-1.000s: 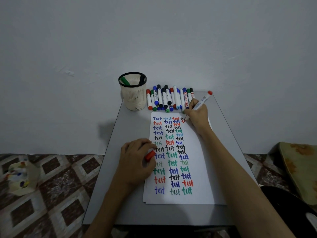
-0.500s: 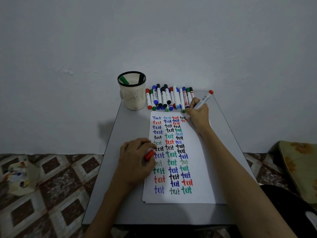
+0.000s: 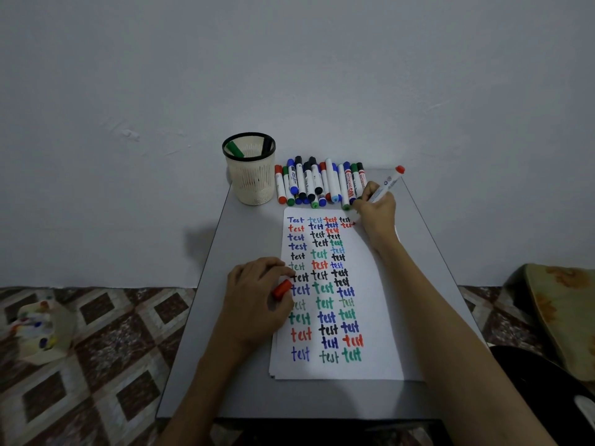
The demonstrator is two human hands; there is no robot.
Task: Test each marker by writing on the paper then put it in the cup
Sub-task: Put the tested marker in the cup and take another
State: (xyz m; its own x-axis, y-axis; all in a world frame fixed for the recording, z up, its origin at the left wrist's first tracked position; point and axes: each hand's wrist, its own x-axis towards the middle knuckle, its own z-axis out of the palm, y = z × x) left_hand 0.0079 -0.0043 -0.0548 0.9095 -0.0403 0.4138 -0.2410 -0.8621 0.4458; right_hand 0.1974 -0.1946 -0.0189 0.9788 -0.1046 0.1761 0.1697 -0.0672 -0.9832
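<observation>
My right hand (image 3: pixel 376 214) grips a white marker with a red end (image 3: pixel 386 185), its tip on the top right of the paper (image 3: pixel 380 317), beside a red word. The sheet is covered with rows of "test" in blue, red, black and green. My left hand (image 3: pixel 254 304) rests on the paper's left edge and holds a red cap (image 3: pixel 282 288). A cream mesh cup (image 3: pixel 249 175) with a black rim stands at the back left, with a green and a black marker inside. Several markers (image 3: pixel 318 183) lie in a row between the cup and my right hand.
The small grey table (image 3: pixel 206 365) stands against a pale wall. Patterned tile floor lies to the left, with a paint-stained white object (image 3: pixel 38 329) on it. A yellowish cushion (image 3: pixel 560 317) and a dark object sit at the right.
My right hand has shifted slightly rightward while writing a red word in the fourth column. My left hand stays on the paper with the cap.
</observation>
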